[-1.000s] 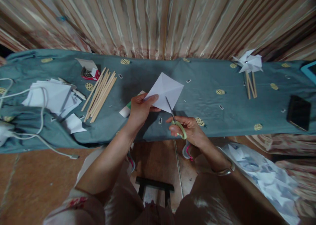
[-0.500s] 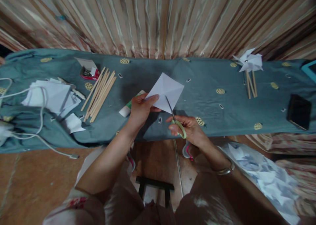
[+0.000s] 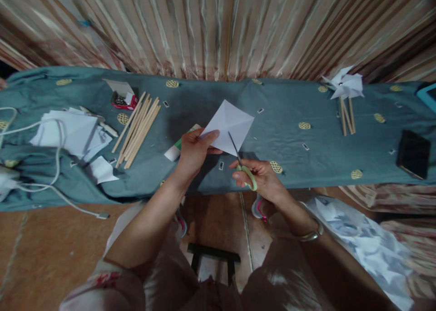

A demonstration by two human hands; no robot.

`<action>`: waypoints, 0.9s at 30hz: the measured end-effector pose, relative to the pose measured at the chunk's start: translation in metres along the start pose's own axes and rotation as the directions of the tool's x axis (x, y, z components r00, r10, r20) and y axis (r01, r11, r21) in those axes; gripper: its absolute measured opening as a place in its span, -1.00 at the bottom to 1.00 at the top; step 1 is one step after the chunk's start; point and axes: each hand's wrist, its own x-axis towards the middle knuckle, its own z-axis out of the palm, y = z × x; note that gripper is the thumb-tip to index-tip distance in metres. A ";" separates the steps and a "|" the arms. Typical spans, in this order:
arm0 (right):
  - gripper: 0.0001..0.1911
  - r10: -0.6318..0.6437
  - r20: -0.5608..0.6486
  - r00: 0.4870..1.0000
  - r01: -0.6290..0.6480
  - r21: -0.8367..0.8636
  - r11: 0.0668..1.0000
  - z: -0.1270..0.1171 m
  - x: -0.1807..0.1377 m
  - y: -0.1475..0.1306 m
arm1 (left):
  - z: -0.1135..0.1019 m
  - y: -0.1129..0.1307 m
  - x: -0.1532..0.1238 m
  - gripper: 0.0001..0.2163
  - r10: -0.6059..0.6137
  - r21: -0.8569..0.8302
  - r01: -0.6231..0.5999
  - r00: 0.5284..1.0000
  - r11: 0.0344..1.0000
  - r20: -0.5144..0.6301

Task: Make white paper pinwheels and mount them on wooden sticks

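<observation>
A creased white square of paper (image 3: 231, 120) is pinched at its left corner by my left hand (image 3: 195, 151), thumb on top and fingers beneath. Fingers of my right hand (image 3: 260, 174) are wrapped round the pale green handles of a pair of scissors (image 3: 252, 180). The dark blades lie across the paper's near corner, pointing toward its centre; whether they are parted is hard to make out. Partly behind my left hand lies a white and green box (image 3: 173, 152).
Wooden sticks (image 3: 138, 133), an open red box (image 3: 124, 99), stacked paper (image 3: 70, 131) and a white cable (image 3: 57, 165) lie to the left. On the right are paper pinwheels (image 3: 347, 86) on sticks and a black phone-like object (image 3: 413, 154). A bag of white pieces (image 3: 361, 243) stands below.
</observation>
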 end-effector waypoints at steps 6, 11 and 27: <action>-0.58 -0.002 -0.019 1.000 0.002 0.015 1.000 0.001 0.000 0.000 | 0.001 0.002 -0.002 -0.72 -0.008 0.009 0.008 1.000 1.000 -0.011; -0.58 0.005 -0.037 0.999 -0.004 0.040 0.999 0.003 0.000 -0.001 | 0.002 0.003 -0.003 -0.71 -0.016 -0.002 0.016 1.000 1.000 -0.018; -0.58 0.007 -0.023 1.000 -0.007 0.029 1.000 0.003 0.000 -0.002 | 0.001 0.003 -0.002 -0.70 -0.020 0.003 0.020 1.000 1.000 -0.014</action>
